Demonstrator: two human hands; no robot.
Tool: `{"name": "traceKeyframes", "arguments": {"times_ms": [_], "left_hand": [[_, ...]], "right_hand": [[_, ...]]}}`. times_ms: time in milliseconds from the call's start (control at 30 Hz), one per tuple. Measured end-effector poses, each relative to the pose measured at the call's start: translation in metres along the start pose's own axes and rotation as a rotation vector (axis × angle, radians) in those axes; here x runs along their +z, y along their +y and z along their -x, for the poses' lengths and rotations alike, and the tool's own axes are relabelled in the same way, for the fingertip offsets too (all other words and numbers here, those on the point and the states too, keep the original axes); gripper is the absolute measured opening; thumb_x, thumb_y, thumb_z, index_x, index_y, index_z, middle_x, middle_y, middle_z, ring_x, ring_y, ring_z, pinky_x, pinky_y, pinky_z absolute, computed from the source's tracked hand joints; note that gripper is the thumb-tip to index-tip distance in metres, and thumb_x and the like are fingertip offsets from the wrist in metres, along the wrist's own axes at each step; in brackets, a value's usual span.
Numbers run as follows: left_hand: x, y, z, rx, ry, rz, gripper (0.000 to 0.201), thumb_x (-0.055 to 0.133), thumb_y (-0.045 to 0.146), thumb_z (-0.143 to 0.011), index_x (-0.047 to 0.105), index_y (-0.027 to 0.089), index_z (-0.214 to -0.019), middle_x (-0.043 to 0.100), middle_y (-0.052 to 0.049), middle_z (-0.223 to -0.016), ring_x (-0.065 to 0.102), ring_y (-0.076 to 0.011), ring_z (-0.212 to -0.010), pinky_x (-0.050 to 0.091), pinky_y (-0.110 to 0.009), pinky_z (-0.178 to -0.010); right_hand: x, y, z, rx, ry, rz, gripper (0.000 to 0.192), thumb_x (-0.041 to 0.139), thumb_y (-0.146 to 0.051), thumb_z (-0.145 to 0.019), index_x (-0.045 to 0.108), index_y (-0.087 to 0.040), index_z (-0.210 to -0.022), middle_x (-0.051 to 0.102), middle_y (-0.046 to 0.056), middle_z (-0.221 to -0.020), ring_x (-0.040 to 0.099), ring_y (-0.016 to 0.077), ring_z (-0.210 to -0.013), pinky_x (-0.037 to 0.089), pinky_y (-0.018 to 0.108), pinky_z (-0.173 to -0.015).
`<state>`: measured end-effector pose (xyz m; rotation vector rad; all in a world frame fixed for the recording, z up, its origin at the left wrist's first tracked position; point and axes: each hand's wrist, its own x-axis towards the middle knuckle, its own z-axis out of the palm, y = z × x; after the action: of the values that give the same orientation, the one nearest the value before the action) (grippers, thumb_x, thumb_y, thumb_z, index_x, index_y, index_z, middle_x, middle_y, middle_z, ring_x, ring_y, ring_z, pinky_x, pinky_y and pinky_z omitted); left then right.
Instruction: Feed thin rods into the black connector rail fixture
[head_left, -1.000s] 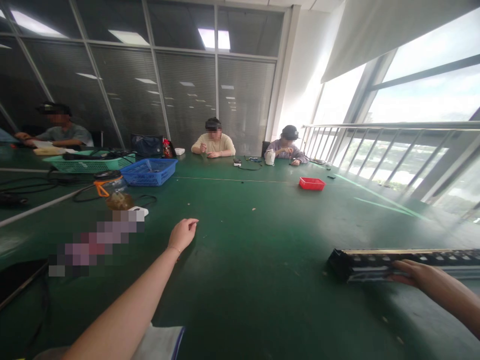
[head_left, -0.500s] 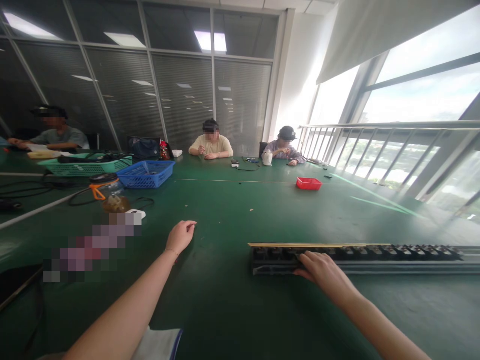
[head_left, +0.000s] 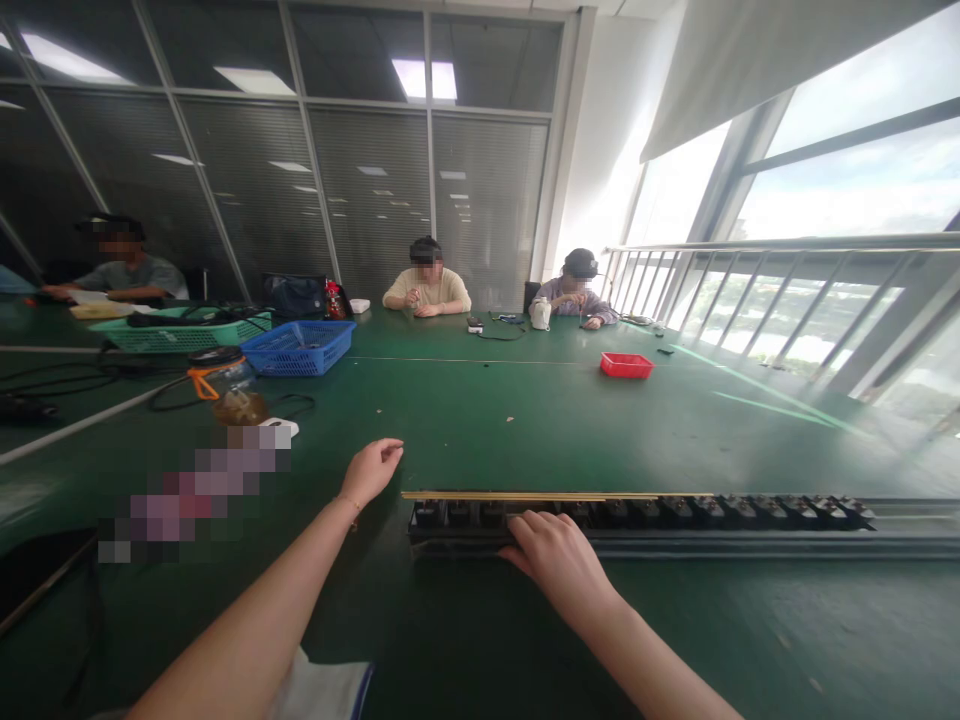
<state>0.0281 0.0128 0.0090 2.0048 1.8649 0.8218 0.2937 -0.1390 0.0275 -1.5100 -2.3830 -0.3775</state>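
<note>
A long black rail [head_left: 465, 547] lies across the right half of the table, a row of dark block-like pieces [head_left: 680, 512] set along it. Thin yellowish sticks [head_left: 450, 494] run along its far edge. Near its left end my right hand [head_left: 551, 545] grips the rail, thumb at the near side and fingers over the top. My left hand [head_left: 373, 468] hovers over or rests on the green table just left of the rail's end, its fingers curled together. Whatever they may hold is hidden.
A jar with an orange strap [head_left: 236, 392], a blue basket [head_left: 300, 350] and a green basket [head_left: 191, 332] stand at the left. A small red tray [head_left: 627, 366] sits farther back. Co-workers sit along the far side. A white cloth-like item [head_left: 322, 685] lies at the near edge.
My right hand has slid the black rail, with its blocks and sticks, to the left. My left hand stays nearly in place, and the view has shifted slightly.
</note>
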Motion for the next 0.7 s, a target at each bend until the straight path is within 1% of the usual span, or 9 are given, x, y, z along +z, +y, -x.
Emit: {"name": "traceKeyframes", "arguments": {"times_ms": [67, 100, 167, 233, 300, 367, 433, 567, 700], "left_hand": [[-0.015, 0.014, 0.000, 0.031, -0.073, 0.074, 0.033, 0.045, 0.041, -0.076, 0.062, 0.018, -0.092, 0.066, -0.004, -0.091, 0.059, -0.0176, -0.085, 0.043, -0.025, -0.074], [-0.025, 0.024, 0.002, 0.074, -0.132, 0.094, 0.035, 0.044, 0.045, -0.076, 0.062, 0.019, -0.089, 0.066, -0.004, -0.089, 0.059, -0.0181, -0.084, 0.044, -0.025, -0.073], [-0.047, 0.046, 0.007, 0.192, -0.275, 0.116, 0.037, 0.044, 0.049, -0.075, 0.063, 0.019, -0.087, 0.067, -0.002, -0.087, 0.059, -0.0178, -0.082, 0.043, -0.024, -0.071], [-0.067, 0.069, 0.016, 0.287, -0.433, 0.081, 0.036, 0.048, 0.050, -0.073, 0.064, 0.021, -0.087, 0.067, 0.000, -0.087, 0.059, -0.0169, -0.080, 0.043, -0.023, -0.070], [-0.080, 0.089, 0.025, 0.360, -0.584, 0.014, 0.033, 0.051, 0.047, -0.071, 0.066, 0.022, -0.087, 0.067, 0.000, -0.087, 0.059, -0.0159, -0.078, 0.042, -0.021, -0.067], [-0.084, 0.102, 0.033, 0.411, -0.654, -0.059, 0.031, 0.051, 0.045, -0.071, 0.067, 0.023, -0.086, 0.067, 0.000, -0.086, 0.059, -0.0151, -0.076, 0.041, -0.020, -0.064], [-0.082, 0.108, 0.037, 0.442, -0.671, -0.105, 0.030, 0.050, 0.044, -0.071, 0.068, 0.023, -0.083, 0.067, 0.000, -0.085, 0.059, -0.0148, -0.074, 0.040, -0.020, -0.062], [-0.074, 0.106, 0.038, 0.461, -0.686, -0.094, 0.029, 0.053, 0.045, -0.069, 0.069, 0.023, -0.078, 0.067, -0.001, -0.080, 0.058, -0.0149, -0.071, 0.039, -0.021, -0.062], [-0.071, 0.103, 0.037, 0.476, -0.693, -0.088, 0.026, 0.054, 0.043, -0.070, 0.069, 0.023, -0.078, 0.066, 0.000, -0.081, 0.058, -0.0145, -0.071, 0.039, -0.021, -0.063]], "right_hand": [[-0.001, 0.006, 0.004, 0.014, 0.025, -0.073, 0.010, 0.057, -0.031, -0.077, 0.055, -0.021, -0.081, 0.058, -0.002, -0.072, 0.055, 0.0128, -0.068, 0.032, 0.025, -0.055], [-0.002, 0.009, 0.006, 0.023, 0.038, -0.096, 0.011, 0.056, -0.031, -0.079, 0.056, -0.022, -0.084, 0.059, -0.002, -0.073, 0.055, 0.0125, -0.069, 0.033, 0.025, -0.056], [-0.002, 0.012, 0.009, 0.027, 0.054, -0.111, 0.012, 0.053, -0.032, -0.080, 0.057, -0.023, -0.087, 0.059, -0.002, -0.075, 0.055, 0.0127, -0.071, 0.034, 0.024, -0.058], [-0.002, 0.012, 0.010, 0.024, 0.053, -0.112, 0.012, 0.051, -0.031, -0.082, 0.057, -0.022, -0.087, 0.060, -0.001, -0.075, 0.055, 0.0127, -0.071, 0.035, 0.024, -0.058], [-0.002, 0.010, 0.011, 0.032, 0.041, -0.114, 0.015, 0.047, -0.031, -0.084, 0.058, -0.022, -0.088, 0.061, -0.001, -0.074, 0.056, 0.0117, -0.068, 0.036, 0.023, -0.057], [-0.002, 0.008, 0.011, 0.058, 0.028, -0.106, 0.018, 0.044, -0.032, -0.085, 0.058, -0.021, -0.089, 0.061, -0.001, -0.074, 0.057, 0.0108, -0.064, 0.036, 0.022, -0.055], [-0.002, 0.007, 0.012, 0.078, 0.021, -0.098, 0.020, 0.043, -0.033, -0.086, 0.058, -0.021, -0.091, 0.061, 0.000, -0.074, 0.058, 0.0106, -0.062, 0.036, 0.021, -0.052], [-0.001, 0.008, 0.014, 0.074, 0.027, -0.127, 0.023, 0.040, -0.033, -0.087, 0.058, -0.022, -0.095, 0.062, 0.001, -0.077, 0.059, 0.0117, -0.067, 0.038, 0.021, -0.055], [0.001, 0.010, 0.014, 0.056, 0.055, -0.164, 0.025, 0.037, -0.033, -0.088, 0.058, -0.022, -0.097, 0.062, 0.001, -0.080, 0.059, 0.0111, -0.069, 0.040, 0.021, -0.058]]}}
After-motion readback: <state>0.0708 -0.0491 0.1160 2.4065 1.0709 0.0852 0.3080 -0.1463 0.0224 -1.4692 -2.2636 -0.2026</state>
